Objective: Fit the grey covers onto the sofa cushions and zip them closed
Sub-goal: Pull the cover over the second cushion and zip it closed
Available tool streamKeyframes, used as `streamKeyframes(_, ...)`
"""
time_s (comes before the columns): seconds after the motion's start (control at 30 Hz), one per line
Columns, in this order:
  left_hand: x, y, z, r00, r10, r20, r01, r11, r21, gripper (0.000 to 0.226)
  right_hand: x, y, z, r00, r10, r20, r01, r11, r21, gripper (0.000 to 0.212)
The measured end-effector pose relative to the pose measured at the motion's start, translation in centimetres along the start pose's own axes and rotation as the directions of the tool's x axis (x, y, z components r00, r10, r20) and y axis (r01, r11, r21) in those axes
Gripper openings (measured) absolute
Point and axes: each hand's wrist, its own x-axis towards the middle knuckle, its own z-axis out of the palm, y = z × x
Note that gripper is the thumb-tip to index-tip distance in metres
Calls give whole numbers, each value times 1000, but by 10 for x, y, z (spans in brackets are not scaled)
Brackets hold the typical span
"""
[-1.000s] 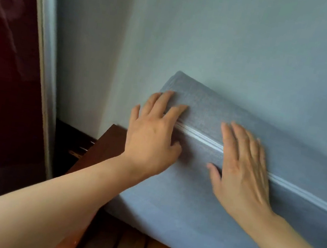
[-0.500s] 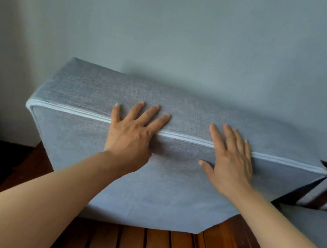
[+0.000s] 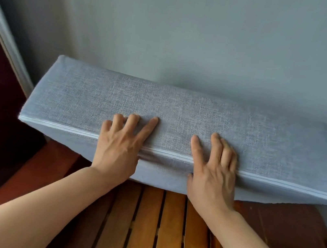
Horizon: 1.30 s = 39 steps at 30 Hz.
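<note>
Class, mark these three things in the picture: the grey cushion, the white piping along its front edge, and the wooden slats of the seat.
cushion (image 3: 182, 109), head view, on its woven top face.
piping (image 3: 57, 126), head view, on the left stretch of the white edge line.
slats (image 3: 169, 232), head view, on a slat between the forearms.

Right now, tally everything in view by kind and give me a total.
Cushions in a grey cover: 1, the cushion standing on edge against the wall
Hands: 2, left hand and right hand, both pressing on the cushion
Wooden slatted seats: 1, the seat
Walls: 1
Total: 5
</note>
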Motion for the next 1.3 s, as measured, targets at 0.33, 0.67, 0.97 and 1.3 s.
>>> streamKeyframes(0.33, -104, 12, -12, 970, 230, 79, -225, 972, -67, 83, -103, -23, -22, 989, -79, 127, 74, 996, 39, 98)
streamKeyframes(0.67, -184, 32, -7, 970, 175, 172, -168, 984, -54, 117, -175, -35, -19, 966, -149, 212, 151, 988, 3, 119)
streamKeyframes(0.97, -263, 57, 27, 979, 101, 175, -100, 995, -15, 120, -246, -36, 11, 942, -250, 225, 265, 963, -38, 123)
streamKeyframes(1.3, -295, 60, 19, 968, 180, 175, -167, 982, -88, 98, -292, -52, 16, 943, -259, 208, 253, 966, 56, 105)
